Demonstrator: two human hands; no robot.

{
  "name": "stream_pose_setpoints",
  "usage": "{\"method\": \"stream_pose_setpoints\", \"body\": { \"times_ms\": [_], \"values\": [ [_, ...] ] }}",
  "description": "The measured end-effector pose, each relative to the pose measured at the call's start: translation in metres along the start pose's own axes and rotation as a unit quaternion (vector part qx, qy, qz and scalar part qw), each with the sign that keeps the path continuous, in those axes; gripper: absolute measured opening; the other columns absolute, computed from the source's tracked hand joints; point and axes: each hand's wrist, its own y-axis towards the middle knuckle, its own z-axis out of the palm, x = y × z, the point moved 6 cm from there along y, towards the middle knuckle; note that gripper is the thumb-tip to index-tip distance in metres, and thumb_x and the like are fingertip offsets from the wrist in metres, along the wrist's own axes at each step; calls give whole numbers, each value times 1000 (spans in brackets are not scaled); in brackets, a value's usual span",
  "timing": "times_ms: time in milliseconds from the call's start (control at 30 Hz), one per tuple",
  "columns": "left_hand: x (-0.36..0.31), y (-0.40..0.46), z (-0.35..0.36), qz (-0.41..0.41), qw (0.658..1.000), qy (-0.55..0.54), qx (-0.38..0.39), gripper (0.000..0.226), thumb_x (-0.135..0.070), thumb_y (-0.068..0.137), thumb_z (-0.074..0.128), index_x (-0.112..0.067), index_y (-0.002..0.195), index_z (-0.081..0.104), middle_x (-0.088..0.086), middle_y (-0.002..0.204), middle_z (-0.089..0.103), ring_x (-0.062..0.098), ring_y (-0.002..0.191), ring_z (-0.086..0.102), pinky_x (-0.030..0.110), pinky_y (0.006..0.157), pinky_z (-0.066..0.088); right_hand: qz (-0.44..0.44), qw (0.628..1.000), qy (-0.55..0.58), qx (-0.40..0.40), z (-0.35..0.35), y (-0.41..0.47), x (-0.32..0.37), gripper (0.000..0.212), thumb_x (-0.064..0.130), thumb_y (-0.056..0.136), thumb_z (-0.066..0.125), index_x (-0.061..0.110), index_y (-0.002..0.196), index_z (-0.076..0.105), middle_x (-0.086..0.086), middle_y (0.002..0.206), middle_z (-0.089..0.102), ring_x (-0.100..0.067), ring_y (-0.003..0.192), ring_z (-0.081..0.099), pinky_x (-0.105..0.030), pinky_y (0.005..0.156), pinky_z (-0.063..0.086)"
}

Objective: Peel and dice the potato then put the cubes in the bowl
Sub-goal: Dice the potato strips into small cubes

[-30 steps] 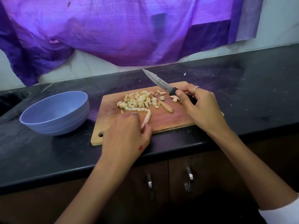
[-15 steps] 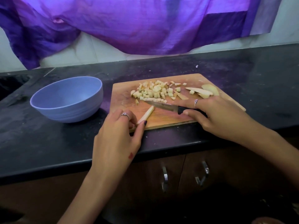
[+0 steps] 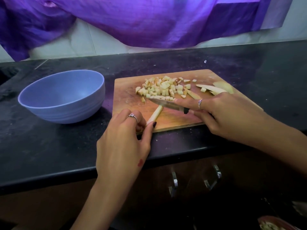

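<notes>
A wooden cutting board (image 3: 167,118) lies on the black counter. Several pale potato cubes (image 3: 162,88) are heaped at its far middle, with uncut potato slices (image 3: 216,88) to their right. A long potato stick (image 3: 154,114) lies near the board's front edge. My left hand (image 3: 126,138) pinches the stick's near end between thumb and fingers. My right hand (image 3: 222,113) grips the black handle of a knife (image 3: 166,104), index finger stretched along the blade's spine. The blade lies across the stick's far end. An empty blue bowl (image 3: 62,96) stands left of the board.
Purple cloth (image 3: 149,20) hangs over the tiled wall behind the counter. The black counter (image 3: 265,72) stretches to the right of the board. Cabinet doors with metal handles (image 3: 212,180) sit below the counter edge. A dark sink opening (image 3: 6,73) is at far left.
The knife came down from raised to lying across the far end of the potato stick. My left hand slid back to pinch the stick's near end. The view shifted closer.
</notes>
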Motion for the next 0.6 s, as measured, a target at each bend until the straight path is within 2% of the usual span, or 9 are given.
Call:
{"method": "stream_pose_setpoints", "body": {
  "times_ms": [67, 167, 233, 300, 333, 400, 467, 533, 600],
  "values": [
    [0, 0, 1, -10, 1000, -2, 3, 20, -42, 83, 64, -28, 73, 55, -16, 71, 43, 0, 67, 45, 17, 48, 32, 3, 1000, -15, 12, -3, -1, 3, 46, 42, 92, 27, 50, 132, 47, -10, 104, 66, -21, 68, 54, -33, 64, 45],
    [0, 1, 2, -21, 1000, -3, 9, 21, -42, 84, 64, -28, 73, 54, -15, 71, 45, 2, 67, 47, 19, 49, 35, 22, 997, -50, 63, 1, -2, 1, 41, 44, 95, 27, 36, 121, 57, -1, 81, 56, -20, 69, 50, -33, 66, 46],
    [1, 1, 2, -27, 1000, -5, 10, 21, -43, 85, 63, -28, 73, 54, -14, 72, 46, 2, 67, 47, 20, 50, 37, 4, 995, -89, 42, 0, -3, 2, 47, 45, 95, 20, 43, 131, 49, 3, 91, 61, -19, 77, 57, -34, 64, 48],
    [1, 0, 1, -28, 1000, -6, 8, 21, -43, 85, 63, -28, 73, 54, -14, 71, 46, 2, 67, 47, 19, 49, 34, -22, 993, -119, -13, -5, -5, 1, 48, 41, 94, 22, 50, 137, 41, 0, 104, 67, -24, 76, 62, -31, 48, 40],
    [0, 0, 1, -28, 1000, -6, 6, 22, -43, 85, 64, -27, 73, 54, -14, 71, 46, 2, 66, 47, 19, 48, 32, -14, 995, -90, -32, -7, -7, 0, 47, 39, 94, 27, 51, 137, 41, -2, 99, 69, -26, 70, 61, -30, 45, 38],
    [0, 0, 0, -29, 1000, -5, 4, 22, -43, 85, 64, -27, 72, 54, -14, 70, 46, 1, 66, 47, 19, 47, 30, -1, 999, -17, -50, -9, -8, 0, 46, 40, 93, 30, 50, 136, 42, -3, 83, 68, -25, 63, 56, -38, 50, 47],
    [0, 0, 0, -30, 1000, -5, 5, 23, -42, 85, 64, -27, 72, 54, -14, 69, 45, 0, 66, 46, 20, 47, 30, -14, 999, -4, -45, -5, -10, 4, 45, 41, 92, 32, 49, 135, 44, -7, 94, 70, -26, 66, 59, -40, 57, 50],
    [0, 0, 0, -30, 1000, -6, 4, 22, -42, 84, 64, -27, 71, 54, -14, 68, 45, 0, 65, 46, 20, 47, 28, -23, 999, -7, -36, -4, -9, 7, 43, 39, 95, 34, 50, 134, 45, -12, 110, 68, -27, 68, 61, -36, 56, 48],
    [0, 0, -1, -32, 999, -6, 4, 22, -42, 84, 64, -28, 71, 54, -14, 68, 44, 0, 64, 45, 19, 47, 26, -34, 999, -17, -35, -3, -9, 9, 40, 37, 98, 32, 52, 133, 44, -16, 114, 66, -28, 66, 61, -32, 54, 42]
  ]
}}
